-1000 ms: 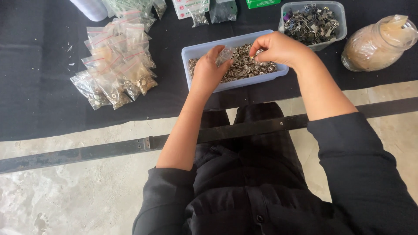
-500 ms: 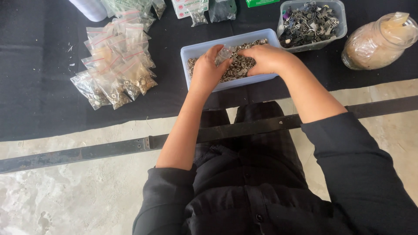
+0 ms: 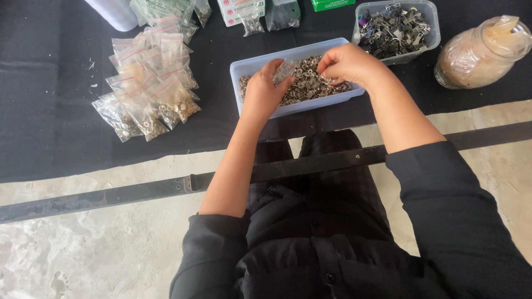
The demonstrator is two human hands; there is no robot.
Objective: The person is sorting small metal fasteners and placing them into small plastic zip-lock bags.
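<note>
Your left hand (image 3: 265,91) pinches a small clear bag (image 3: 285,71) over the pale blue tray (image 3: 244,67) of metal rings; your right hand (image 3: 348,65) has its fingertips pressed together there. Filled bags (image 3: 147,88) lie left.

Pale blue plastic tub (image 3: 260,63) under both hands, filled with dull silver-grey metal rings (image 3: 307,83). The left hand (image 3: 263,91) pinches a small clear bag (image 3: 285,71), colourless with a faint sheen; just right of it, the right hand (image 3: 349,63) is closed over the silver heap. Beyond the right hand, a clear tub (image 3: 429,22) of dark grey metal clips with a speck of purple. Further right, a clear jar (image 3: 479,52) showing tan-brown contents. Left of the left hand, clear bags (image 3: 147,83) with red seal strips, silver and brassy inside. Black cloth (image 3: 50,111) beneath; black sleeves (image 3: 454,205); mottled grey-beige floor (image 3: 111,243).
</note>
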